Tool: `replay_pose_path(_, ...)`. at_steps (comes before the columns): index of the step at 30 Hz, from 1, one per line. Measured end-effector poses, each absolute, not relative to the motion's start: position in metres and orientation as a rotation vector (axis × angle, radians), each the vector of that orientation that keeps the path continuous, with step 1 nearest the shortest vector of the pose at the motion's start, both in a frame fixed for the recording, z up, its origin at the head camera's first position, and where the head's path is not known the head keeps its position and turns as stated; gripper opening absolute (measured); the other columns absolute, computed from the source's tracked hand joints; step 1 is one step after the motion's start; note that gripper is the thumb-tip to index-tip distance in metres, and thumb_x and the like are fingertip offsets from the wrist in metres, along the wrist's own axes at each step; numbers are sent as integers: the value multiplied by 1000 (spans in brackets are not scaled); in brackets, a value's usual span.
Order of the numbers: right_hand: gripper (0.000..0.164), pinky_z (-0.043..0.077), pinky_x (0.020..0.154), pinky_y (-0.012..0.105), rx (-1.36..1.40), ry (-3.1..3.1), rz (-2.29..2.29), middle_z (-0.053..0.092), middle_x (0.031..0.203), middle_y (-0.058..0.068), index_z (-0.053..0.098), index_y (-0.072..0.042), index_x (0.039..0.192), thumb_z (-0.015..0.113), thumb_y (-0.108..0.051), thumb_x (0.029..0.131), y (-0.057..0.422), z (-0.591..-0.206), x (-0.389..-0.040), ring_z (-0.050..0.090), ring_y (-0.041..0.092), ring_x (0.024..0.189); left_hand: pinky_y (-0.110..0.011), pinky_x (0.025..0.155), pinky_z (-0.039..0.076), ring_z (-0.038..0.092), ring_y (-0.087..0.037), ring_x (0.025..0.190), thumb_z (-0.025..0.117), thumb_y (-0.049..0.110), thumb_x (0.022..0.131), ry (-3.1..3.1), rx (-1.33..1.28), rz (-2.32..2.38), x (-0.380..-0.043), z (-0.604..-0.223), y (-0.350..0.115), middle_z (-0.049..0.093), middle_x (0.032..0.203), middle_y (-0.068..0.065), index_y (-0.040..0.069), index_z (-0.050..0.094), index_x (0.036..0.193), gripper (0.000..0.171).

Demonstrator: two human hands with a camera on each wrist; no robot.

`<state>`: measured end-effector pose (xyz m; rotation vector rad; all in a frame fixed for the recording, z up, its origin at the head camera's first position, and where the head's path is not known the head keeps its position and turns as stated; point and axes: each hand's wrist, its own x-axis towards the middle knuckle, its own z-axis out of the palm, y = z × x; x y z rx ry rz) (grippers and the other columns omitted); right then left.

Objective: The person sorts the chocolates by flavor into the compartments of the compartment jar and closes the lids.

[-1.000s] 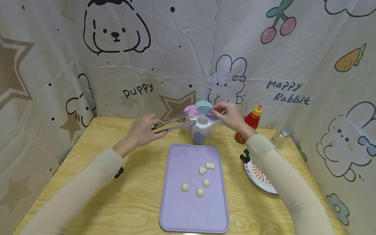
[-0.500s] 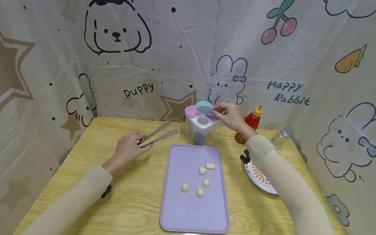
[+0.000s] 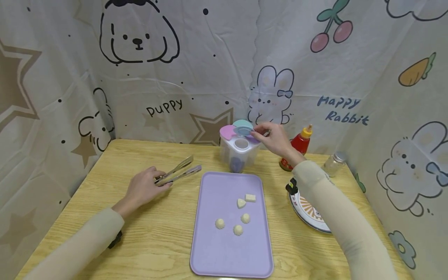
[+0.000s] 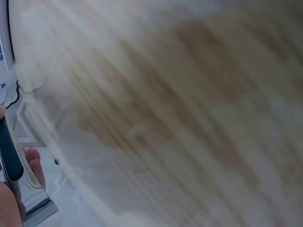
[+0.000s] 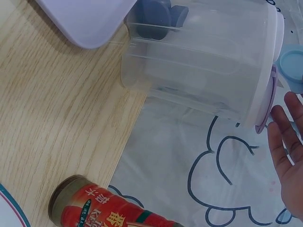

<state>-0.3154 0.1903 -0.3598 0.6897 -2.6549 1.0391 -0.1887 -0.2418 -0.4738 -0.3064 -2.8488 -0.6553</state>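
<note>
In the head view my left hand (image 3: 143, 188) grips metal tongs (image 3: 183, 163) above the table's left side, arms spread with nothing between them. The left wrist view shows fingers around the dark-handled tongs (image 4: 38, 205). At the back, my right hand (image 3: 274, 140) pinches the raised light-blue flap lid (image 3: 242, 130) of a clear divided container (image 3: 227, 153). Below that flap is a round opening. Through the wall in the right wrist view, dark blue pieces (image 5: 154, 20) lie at the bottom. The purple tray (image 3: 231, 256) bears several pale pieces, some domed (image 3: 219, 223), one rectangular (image 3: 250, 198).
A red sauce bottle (image 3: 301, 140) with a yellow cap stands right of the container, partly behind my right arm. Farther right are a glass shaker (image 3: 334, 164) and a patterned plate (image 3: 308, 214), half covered by the sleeve. A printed curtain (image 3: 217, 77) encloses the table's back and sides.
My left hand has drawn the tongs away from the container, leftward and nearer to me, and lower. The right hand stays on the blue flap lid. Pieces on the tray have not moved.
</note>
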Motion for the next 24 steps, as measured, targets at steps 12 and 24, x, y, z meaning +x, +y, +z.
replay_pose_path(12, 19, 54, 74, 25, 685, -2639, 1023, 79, 104, 12, 78, -7, 109, 77, -22, 98, 190, -362, -317, 70, 24, 91, -29, 53, 38, 47, -14, 63, 85, 36, 84, -2877, -351, -596, -186, -481, -244, 64, 85, -3, 6, 80, 114, 43)
replay_pose_path(24, 19, 54, 75, 24, 677, -2644, 1025, 79, 105, 12, 78, -7, 109, 77, -22, 98, 190, -361, -316, 70, 24, 91, -31, 56, 42, 52, -14, 67, 85, 39, 85, -2911, -360, -594, -187, -486, -245, 68, 88, -4, 5, 80, 115, 46)
